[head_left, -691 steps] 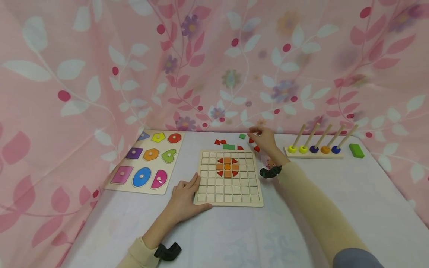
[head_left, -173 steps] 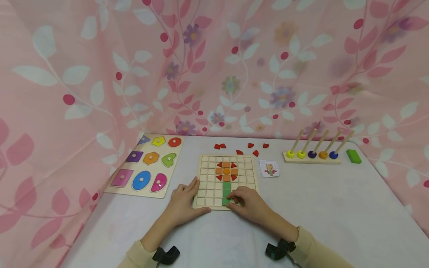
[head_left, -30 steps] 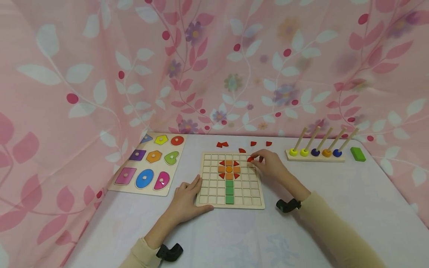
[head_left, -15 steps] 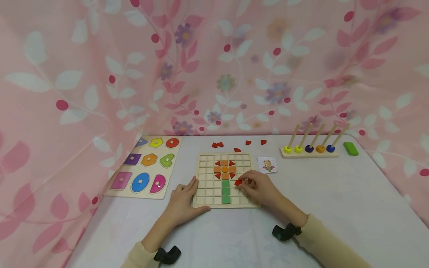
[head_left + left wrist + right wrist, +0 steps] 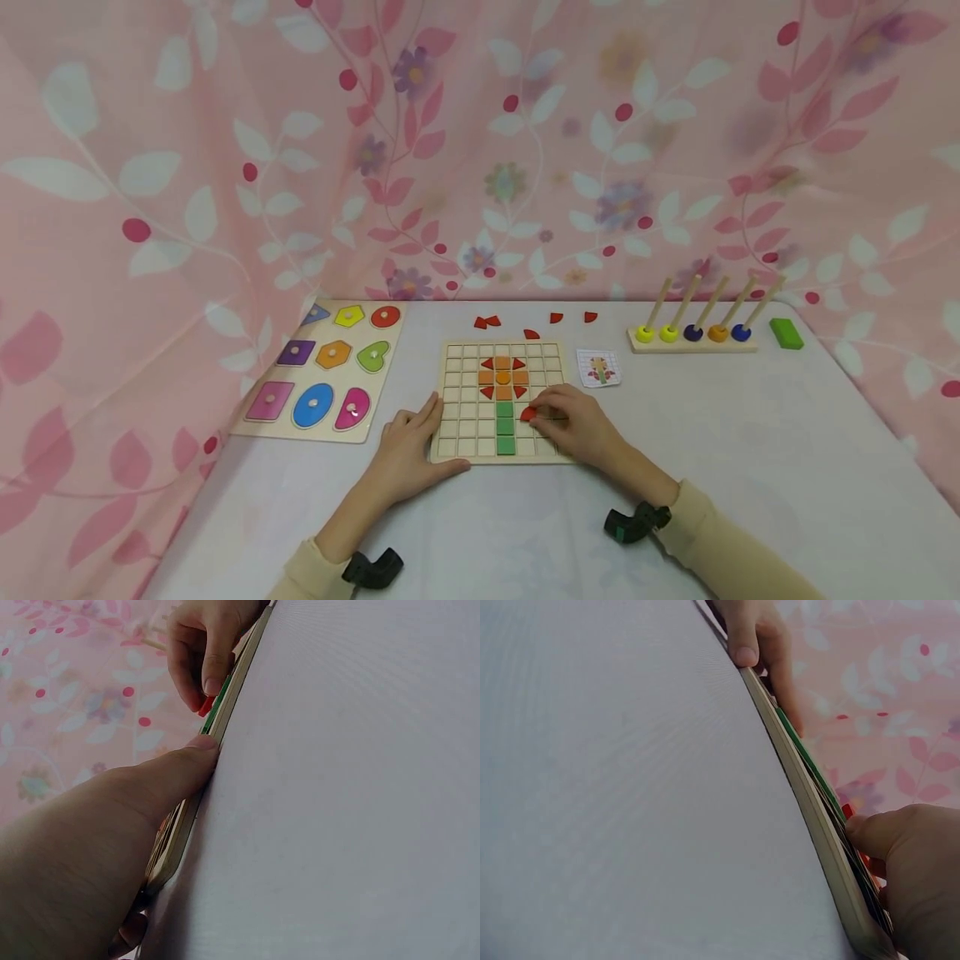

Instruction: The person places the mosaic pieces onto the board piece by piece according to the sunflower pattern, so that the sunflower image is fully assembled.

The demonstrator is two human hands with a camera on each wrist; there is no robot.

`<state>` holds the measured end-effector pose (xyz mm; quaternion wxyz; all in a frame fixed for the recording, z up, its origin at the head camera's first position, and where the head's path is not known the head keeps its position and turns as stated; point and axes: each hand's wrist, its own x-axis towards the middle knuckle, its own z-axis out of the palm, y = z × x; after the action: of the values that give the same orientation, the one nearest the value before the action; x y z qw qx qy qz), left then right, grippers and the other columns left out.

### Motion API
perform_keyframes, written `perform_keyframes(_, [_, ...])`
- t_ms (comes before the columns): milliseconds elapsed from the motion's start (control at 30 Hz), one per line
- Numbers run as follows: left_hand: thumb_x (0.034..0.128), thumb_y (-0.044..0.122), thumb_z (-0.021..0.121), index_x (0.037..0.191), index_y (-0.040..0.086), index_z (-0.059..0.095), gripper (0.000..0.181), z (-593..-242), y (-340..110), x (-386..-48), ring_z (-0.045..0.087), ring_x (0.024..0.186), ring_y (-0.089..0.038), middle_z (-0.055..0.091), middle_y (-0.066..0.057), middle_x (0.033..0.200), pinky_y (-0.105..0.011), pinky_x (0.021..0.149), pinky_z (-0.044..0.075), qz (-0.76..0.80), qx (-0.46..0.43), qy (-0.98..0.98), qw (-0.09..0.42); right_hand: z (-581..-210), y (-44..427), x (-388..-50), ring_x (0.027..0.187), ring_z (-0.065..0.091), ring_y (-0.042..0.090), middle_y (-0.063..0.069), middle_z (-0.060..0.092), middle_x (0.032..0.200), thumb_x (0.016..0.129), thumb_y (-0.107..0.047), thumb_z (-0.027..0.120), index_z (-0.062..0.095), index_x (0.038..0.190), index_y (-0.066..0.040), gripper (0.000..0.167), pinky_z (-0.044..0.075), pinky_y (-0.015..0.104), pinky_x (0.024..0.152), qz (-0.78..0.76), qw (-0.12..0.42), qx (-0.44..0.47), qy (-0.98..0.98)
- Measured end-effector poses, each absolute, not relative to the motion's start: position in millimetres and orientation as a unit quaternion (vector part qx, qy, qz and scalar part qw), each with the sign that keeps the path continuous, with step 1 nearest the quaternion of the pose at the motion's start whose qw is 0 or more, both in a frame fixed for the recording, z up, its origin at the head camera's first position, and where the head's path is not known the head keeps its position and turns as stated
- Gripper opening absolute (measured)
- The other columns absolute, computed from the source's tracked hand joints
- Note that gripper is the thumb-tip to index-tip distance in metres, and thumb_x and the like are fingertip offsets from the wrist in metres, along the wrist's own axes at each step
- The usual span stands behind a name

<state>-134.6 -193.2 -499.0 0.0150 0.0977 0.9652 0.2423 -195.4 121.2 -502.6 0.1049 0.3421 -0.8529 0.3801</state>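
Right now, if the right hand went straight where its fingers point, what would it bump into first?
Probably the green squares on the board, just beyond the red piece the right hand pinches, though its height is unclear.

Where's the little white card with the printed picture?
In the head view, the card lies just right of the grid board, left of the peg stand, beyond the right hand.

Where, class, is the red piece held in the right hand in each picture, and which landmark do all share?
Head: the red piece is right of centre, below mid-height, pinched by the right hand.
Left wrist: red piece left of centre, upper part.
Right wrist: red piece right of centre, just below mid-height, partly hidden.
Shared landmark: green pieces.
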Motion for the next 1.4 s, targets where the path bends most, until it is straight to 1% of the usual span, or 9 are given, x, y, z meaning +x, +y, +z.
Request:
perform_keyframes(133, [0.0779,0.075,0.08,0.165,0.011,0.037,0.117,-497.4,-194.0,-133.8,0.044,0.114,-0.02,0.028,-0.003,0.175,-0.04,0.092,0.038,0.242,0.097,0.965,0.015,-505.0,117.8,-199.8,0.095,0.064,0.015,0.002,0.074,0.111,0.09,-0.013,0.087,0.081,0.11,-0.01,0.021,0.057,0.029,0.079,0.38,0.104,0.341,-0.853])
perform_keyframes(300, [0.0783,0.075,0.079,0.165,0.011,0.036,0.116,-495.4,-194.7,-133.6,0.044,0.115,-0.02,0.028,-0.003,0.175,-0.039,0.092,0.037,0.244,0.099,0.965,0.02,-506.4,113.8,-206.3,0.095,0.062,0.014,0.0,0.075,0.113,0.092,-0.017,0.085,0.081,0.109,-0.013,0.017,0.052,0.029,0.077,0.375,0.094,0.333,-0.86])
perform_keyframes(500, [0.0776,0.077,0.079,0.165,0.012,0.036,0.117,-495.8,-194.2,-134.8,0.044,0.114,-0.018,0.028,-0.003,0.175,-0.038,0.09,0.037,0.245,0.097,0.964,0.023,-505.8,113.8,-205.4,0.102,0.064,0.017,0.001,0.074,0.114,0.094,-0.014,0.082,0.082,0.106,-0.012,0.012,0.053,0.03,0.08,0.382,0.081,0.327,-0.861])
perform_keyframes(700, [0.0781,0.075,0.079,0.165,0.011,0.038,0.116,-495.6,-193.4,-134.7,0.045,0.114,-0.019,0.029,-0.004,0.175,-0.039,0.092,0.037,0.243,0.096,0.965,0.023,-505.7,115.2,-203.7,0.106,0.066,0.017,0.0,0.075,0.115,0.094,-0.012,0.082,0.082,0.109,-0.013,0.014,0.055,0.031,0.085,0.388,0.077,0.323,-0.86])
perform_keyframes(867, [0.078,0.075,0.08,0.165,0.011,0.038,0.116,-495.4,-192.9,-134.6,0.045,0.114,-0.02,0.029,-0.004,0.175,-0.039,0.092,0.037,0.244,0.096,0.965,0.021,-504.8,115.9,-204.5,0.109,0.067,0.019,0.001,0.076,0.114,0.093,-0.011,0.083,0.082,0.109,-0.012,0.017,0.056,0.036,0.091,0.393,0.087,0.332,-0.853])
perform_keyframes(933, [0.078,0.075,0.08,0.165,0.011,0.038,0.116,-495.5,-192.8,-134.7,0.045,0.114,-0.02,0.029,-0.004,0.175,-0.039,0.092,0.037,0.245,0.096,0.965,0.02,-504.8,116.2,-204.7,0.11,0.067,0.02,0.001,0.076,0.114,0.092,-0.011,0.083,0.082,0.11,-0.012,0.017,0.056,0.037,0.091,0.393,0.093,0.335,-0.851])
perform_keyframes(1100, [0.0781,0.076,0.079,0.165,0.011,0.037,0.116,-496.7,-192.8,-135.0,0.045,0.114,-0.02,0.029,-0.004,0.175,-0.04,0.092,0.037,0.243,0.098,0.965,0.019,-505.3,116.3,-204.9,0.107,0.067,0.019,0.002,0.076,0.115,0.092,-0.011,0.084,0.082,0.109,-0.012,0.017,0.055,0.033,0.085,0.395,0.098,0.336,-0.849])
perform_keyframes(1300, [0.0777,0.075,0.079,0.165,0.011,0.038,0.116,-496.5,-192.9,-135.1,0.045,0.115,-0.021,0.029,-0.004,0.175,-0.04,0.093,0.037,0.242,0.097,0.965,0.019,-505.4,116.3,-204.2,0.107,0.066,0.019,0.001,0.075,0.116,0.091,-0.012,0.085,0.081,0.108,-0.013,0.018,0.052,0.03,0.083,0.405,0.087,0.329,-0.849])
perform_keyframes(1400, [0.0776,0.075,0.079,0.165,0.011,0.037,0.116,-495.5,-192.8,-135.0,0.045,0.116,-0.021,0.03,-0.004,0.175,-0.041,0.093,0.037,0.245,0.096,0.965,0.02,-506.9,116.4,-204.5,0.103,0.064,0.017,0.0,0.074,0.115,0.091,-0.013,0.085,0.081,0.108,-0.014,0.017,0.05,0.029,0.08,0.408,0.084,0.326,-0.848])
